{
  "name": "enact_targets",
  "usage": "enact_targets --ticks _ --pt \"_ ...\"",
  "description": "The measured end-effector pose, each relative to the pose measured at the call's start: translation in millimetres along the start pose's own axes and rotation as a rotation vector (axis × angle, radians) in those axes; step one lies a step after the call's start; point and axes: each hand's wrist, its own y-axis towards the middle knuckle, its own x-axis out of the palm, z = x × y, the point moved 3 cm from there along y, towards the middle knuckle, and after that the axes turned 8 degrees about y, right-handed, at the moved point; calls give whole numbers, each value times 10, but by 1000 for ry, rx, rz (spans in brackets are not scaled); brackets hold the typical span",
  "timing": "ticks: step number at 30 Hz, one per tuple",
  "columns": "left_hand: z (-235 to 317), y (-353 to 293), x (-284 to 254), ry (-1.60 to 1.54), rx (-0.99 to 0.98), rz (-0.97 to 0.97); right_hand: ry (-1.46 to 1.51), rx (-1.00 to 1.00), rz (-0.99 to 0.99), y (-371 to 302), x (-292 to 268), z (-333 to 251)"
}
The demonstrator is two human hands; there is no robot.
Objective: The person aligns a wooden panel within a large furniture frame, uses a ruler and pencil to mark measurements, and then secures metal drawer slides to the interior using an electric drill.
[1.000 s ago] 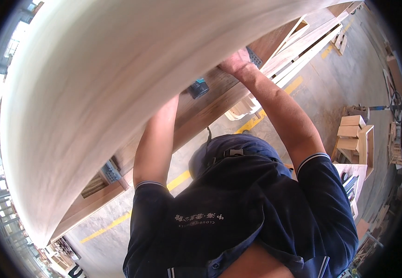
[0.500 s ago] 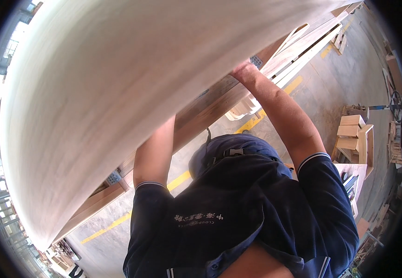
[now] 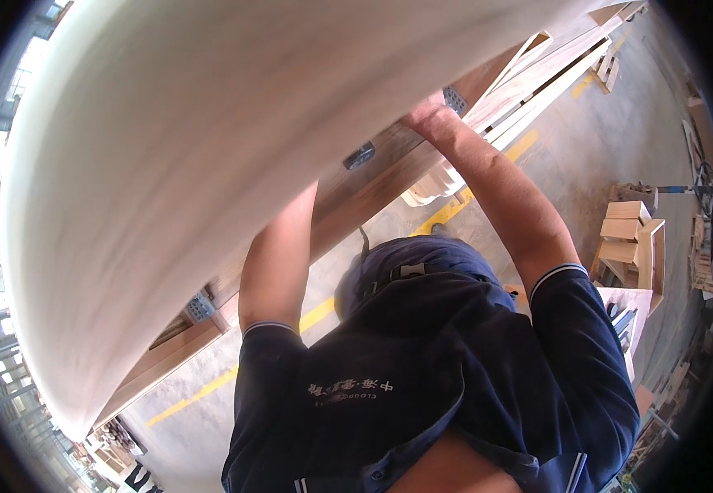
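A large pale, smooth sheet or board (image 3: 184, 164), blurred and very near, covers the upper left of the view. My left forearm (image 3: 278, 255) reaches up behind its edge, and the left hand is completely hidden there. My right hand (image 3: 427, 117) shows only in part at that edge, beside a grey perforated metal piece (image 3: 455, 100); its fingers are out of sight. Beneath the sheet runs a brown wooden beam or bench edge (image 3: 364, 201). On the wood between my arms lies a small dark object (image 3: 359, 156), too unclear to name. Another perforated metal piece (image 3: 200, 307) sits at lower left.
Long wooden boards (image 3: 549, 82) extend to the upper right. Pale stacked pieces (image 3: 434, 186) are below the beam. A stack of wooden boxes (image 3: 627, 234) stands at right on the grey floor, which has yellow lines (image 3: 192, 398). A small pallet (image 3: 608, 72) lies farther off.
The sheet's lower edge has shifted slightly up, baring more of the dark object and of the perforated metal pieces. Both arms have moved only slightly.
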Motion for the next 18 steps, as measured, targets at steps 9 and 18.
enact_targets --ticks 9,18 --pt "23 23 -11 -40 20 25 157 36 19 64 172 61" --pt "-16 81 0 -150 -45 -10 4 -36 41 38 173 55"
